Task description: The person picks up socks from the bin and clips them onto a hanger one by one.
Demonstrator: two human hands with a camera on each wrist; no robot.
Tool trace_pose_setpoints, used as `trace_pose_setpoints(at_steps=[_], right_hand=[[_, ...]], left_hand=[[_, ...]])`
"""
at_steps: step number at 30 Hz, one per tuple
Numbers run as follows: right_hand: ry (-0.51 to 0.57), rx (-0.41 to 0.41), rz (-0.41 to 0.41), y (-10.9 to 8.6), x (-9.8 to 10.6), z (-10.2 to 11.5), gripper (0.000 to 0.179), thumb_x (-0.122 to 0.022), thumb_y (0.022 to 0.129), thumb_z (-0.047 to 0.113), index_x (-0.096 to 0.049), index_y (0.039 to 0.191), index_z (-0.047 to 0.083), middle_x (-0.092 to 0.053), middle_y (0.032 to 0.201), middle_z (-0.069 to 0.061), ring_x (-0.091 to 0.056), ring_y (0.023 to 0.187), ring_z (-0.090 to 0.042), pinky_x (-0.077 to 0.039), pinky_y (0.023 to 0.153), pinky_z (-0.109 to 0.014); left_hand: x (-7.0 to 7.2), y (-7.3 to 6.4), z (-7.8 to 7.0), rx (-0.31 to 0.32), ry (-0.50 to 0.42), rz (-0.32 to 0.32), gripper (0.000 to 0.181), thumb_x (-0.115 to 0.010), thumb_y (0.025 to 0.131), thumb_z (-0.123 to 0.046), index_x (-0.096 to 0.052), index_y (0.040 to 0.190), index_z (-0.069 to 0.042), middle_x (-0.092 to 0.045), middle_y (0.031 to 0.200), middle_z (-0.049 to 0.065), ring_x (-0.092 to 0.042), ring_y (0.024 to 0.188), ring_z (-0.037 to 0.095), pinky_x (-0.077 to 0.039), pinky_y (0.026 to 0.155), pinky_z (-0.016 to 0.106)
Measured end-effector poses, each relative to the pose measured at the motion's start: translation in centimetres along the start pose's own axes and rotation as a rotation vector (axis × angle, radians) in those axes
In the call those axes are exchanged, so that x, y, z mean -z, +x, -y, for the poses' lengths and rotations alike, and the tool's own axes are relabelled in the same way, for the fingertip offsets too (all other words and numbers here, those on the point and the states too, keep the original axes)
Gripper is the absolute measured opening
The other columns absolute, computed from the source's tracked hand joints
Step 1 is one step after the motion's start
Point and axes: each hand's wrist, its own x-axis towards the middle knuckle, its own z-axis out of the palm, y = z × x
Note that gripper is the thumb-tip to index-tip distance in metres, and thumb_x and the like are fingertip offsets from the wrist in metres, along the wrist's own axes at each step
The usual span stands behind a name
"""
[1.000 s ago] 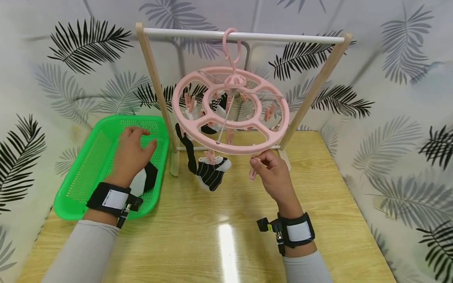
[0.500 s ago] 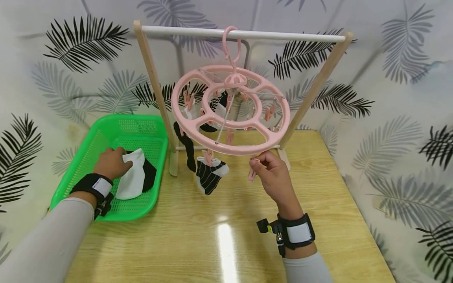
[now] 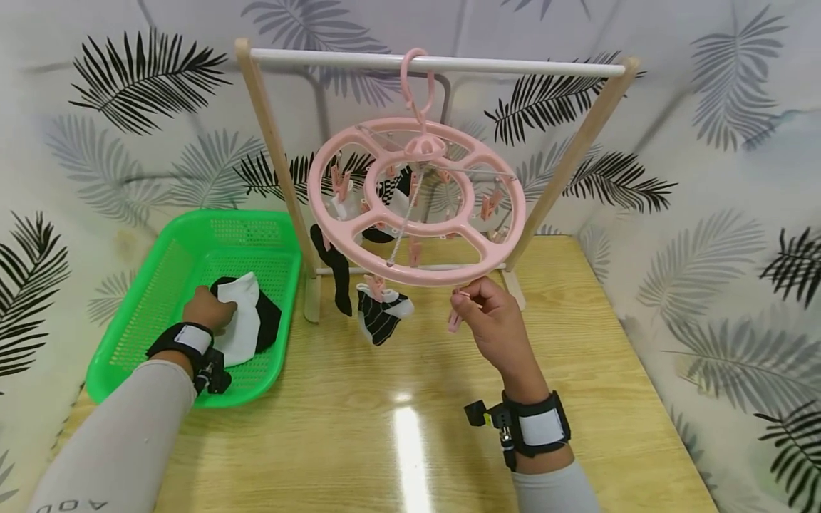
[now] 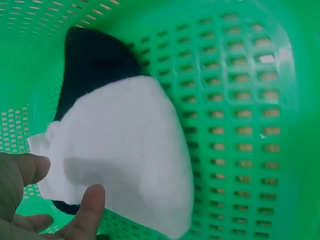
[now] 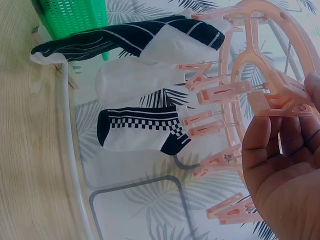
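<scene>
My left hand [image 3: 207,312] is down inside the green basket [image 3: 154,285], at the near-left edge of a white sock [image 3: 242,320]. In the left wrist view its thumb and finger are spread apart at the end of that sock, fingertips overlapping the fabric. A black sock [image 3: 269,324] lies partly under the white one. My right hand [image 3: 494,320] pinches a pink clothespin [image 3: 455,322] hanging from the front right of the round pink hanger [image 3: 436,275]. The right wrist view shows the clothespin [image 5: 280,102] between thumb and fingers, with no sock in it.
The hanger hooks over the white rail [image 3: 513,66] of a wooden stand [image 3: 266,121]. Clipped along it are a striped sock [image 3: 377,317], a dark sock [image 3: 340,285] and a checkered sock [image 5: 145,131]. Several other clothespins dangle around the ring. Beneath is a wooden table [image 3: 359,427].
My left hand has lowered from above the basket to the white sock, first moving left, then slightly right. My right hand has kept its pinch on the clothespin almost still.
</scene>
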Motion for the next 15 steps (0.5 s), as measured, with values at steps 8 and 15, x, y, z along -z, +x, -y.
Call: trace_pose_setpoints(at_steps=[8, 15], right_hand=[[0.015, 0.001, 0.009, 0.0, -0.2, 0.0, 0.006, -0.056, 0.098, -0.004, -0.059, 0.094, -0.003, -0.058, 0.088, -0.01, -0.063, 0.064, -0.021, -0.054, 0.06, -0.031], [0.008, -0.008, -0.001, -0.1, -0.1, 0.1, 0.008, -0.058, 0.099, 0.0, -0.058, 0.093, -0.005, -0.058, 0.089, -0.011, -0.063, 0.064, -0.021, -0.054, 0.06, -0.031]], left_hand=[[-0.2, -0.5, -0.2, -0.05, -0.03, -0.111, 0.064, -0.05, 0.096, -0.021, -0.033, 0.136, 0.026, -0.05, 0.119, 0.045, -0.065, 0.087, 0.047, -0.056, 0.071, 0.045], [-0.1, -0.9, -1.6, -0.26, -0.11, -0.223, 0.039, -0.045, 0.102, -0.022, -0.058, 0.116, 0.013, -0.063, 0.099, 0.031, -0.065, 0.059, 0.022, -0.053, 0.058, 0.034]])
